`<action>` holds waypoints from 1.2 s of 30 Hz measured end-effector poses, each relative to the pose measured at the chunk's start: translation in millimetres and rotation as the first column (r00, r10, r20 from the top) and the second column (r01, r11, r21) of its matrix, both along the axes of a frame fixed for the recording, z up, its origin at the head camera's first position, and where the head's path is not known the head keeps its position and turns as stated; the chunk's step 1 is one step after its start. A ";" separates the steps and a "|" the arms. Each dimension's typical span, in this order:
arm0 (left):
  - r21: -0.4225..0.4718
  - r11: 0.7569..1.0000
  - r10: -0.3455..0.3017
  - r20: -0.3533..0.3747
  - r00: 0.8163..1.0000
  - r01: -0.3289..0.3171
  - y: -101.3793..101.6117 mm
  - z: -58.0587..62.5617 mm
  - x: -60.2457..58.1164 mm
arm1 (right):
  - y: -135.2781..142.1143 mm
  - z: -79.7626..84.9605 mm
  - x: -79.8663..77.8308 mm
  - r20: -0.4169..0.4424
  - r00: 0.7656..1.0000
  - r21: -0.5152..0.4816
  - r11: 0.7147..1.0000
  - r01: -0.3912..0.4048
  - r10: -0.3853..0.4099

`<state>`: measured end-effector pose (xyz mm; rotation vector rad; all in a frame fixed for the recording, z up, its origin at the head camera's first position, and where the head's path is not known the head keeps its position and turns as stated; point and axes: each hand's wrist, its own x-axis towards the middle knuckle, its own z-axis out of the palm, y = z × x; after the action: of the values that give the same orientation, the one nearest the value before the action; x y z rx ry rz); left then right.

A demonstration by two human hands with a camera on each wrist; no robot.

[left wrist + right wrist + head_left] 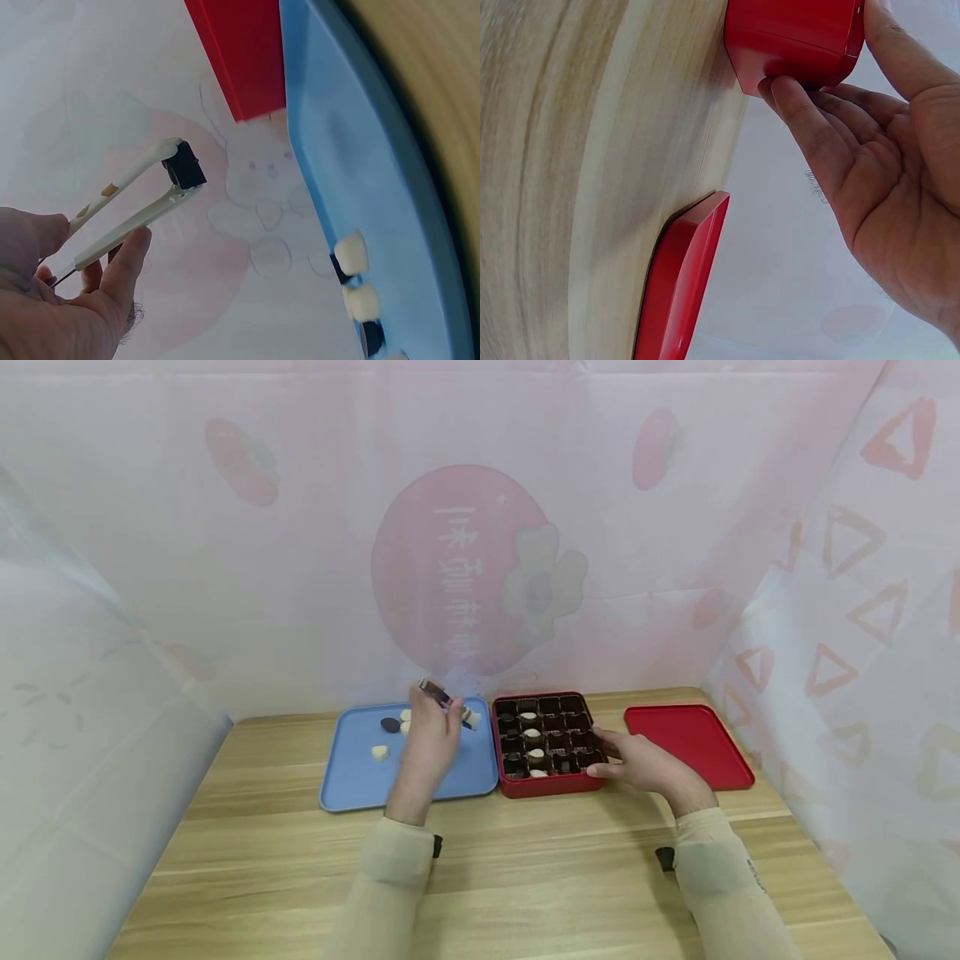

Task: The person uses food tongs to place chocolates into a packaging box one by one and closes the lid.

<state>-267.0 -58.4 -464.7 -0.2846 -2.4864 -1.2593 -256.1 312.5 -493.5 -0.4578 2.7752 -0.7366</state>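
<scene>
My left hand (429,739) holds a pair of tongs (127,199) with pale tips and a dark metal handle. Between the tips sits a dark chocolate piece (184,166), raised over the blue tray (352,777). To the right stands a red box (551,787) with a dark divided insert. Dark pieces and several white chocolates (534,735) fill some of its compartments. My right hand (645,762) grips the box at its right side, thumb by the front corner and fingers along the wall.
White chocolates (380,752) and a dark piece (390,725) lie on the blue tray, partly behind my left hand. A red lid (686,747) rests on the wooden table (540,868) at the right. Printed cloth walls (315,577) enclose the table.
</scene>
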 end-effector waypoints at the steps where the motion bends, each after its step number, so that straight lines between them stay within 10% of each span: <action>1: 0.003 1.000 -0.013 0.003 1.000 0.013 4.2 -0.1 1.2 | 0.1 0.0 0.1 0.000 1.000 0.000 1.000 0.000 0.000; 20: -0.062 0.981 -0.188 -0.064 0.980 0.184 81.6 -11.7 14.1 | 0.5 2.4 0.4 -0.009 1.000 0.024 1.000 -0.005 0.005; 36: -0.034 0.983 -0.180 0.062 0.982 0.183 119.8 -28.6 10.0 | 0.4 3.6 -0.2 0.009 1.000 0.040 0.999 0.000 0.000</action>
<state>-257.1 61.4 -493.4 -0.5015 -2.5862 -1.3066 -256.4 312.9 -489.9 -0.4453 2.7761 -0.6805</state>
